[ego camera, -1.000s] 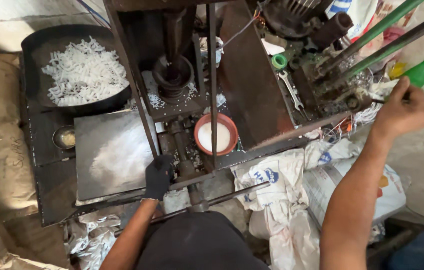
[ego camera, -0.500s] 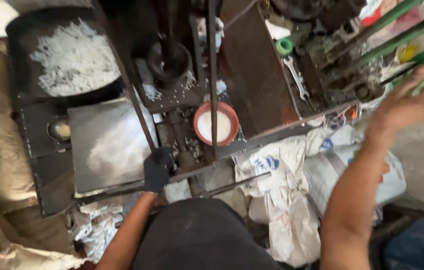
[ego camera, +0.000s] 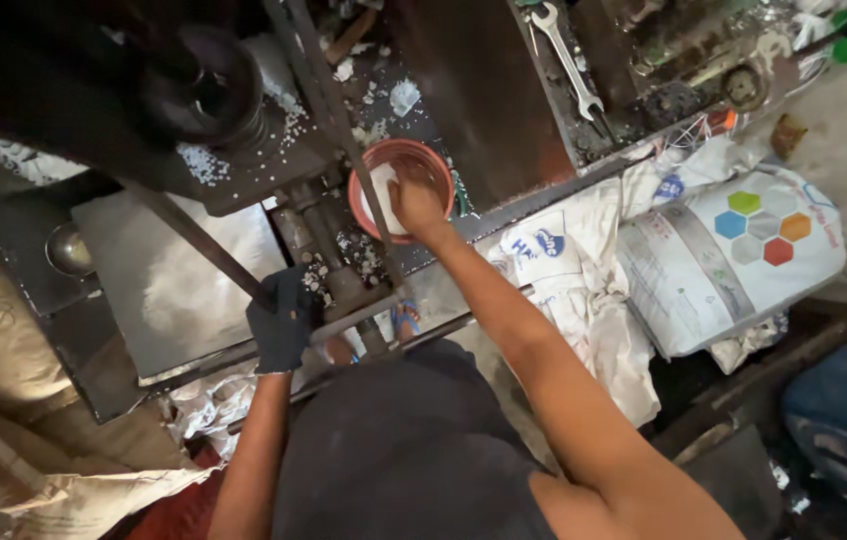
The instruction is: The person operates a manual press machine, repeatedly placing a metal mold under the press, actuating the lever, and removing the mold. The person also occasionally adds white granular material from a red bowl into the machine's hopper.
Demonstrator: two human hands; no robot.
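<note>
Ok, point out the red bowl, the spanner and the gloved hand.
red bowl [ego camera: 436,160]: head view, right rim.
spanner [ego camera: 568,62]: head view, mid shaft.
left hand [ego camera: 282,322]: head view, back of black glove.

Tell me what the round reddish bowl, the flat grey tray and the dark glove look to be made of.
Round reddish bowl: probably plastic, going by its smooth, even-coloured rim. Flat grey tray: seemingly sheet metal, dull with a pale dusty sheen. Dark glove on the left hand: apparently knit fabric or rubber-coated cloth, matte and creased; unclear which.
</note>
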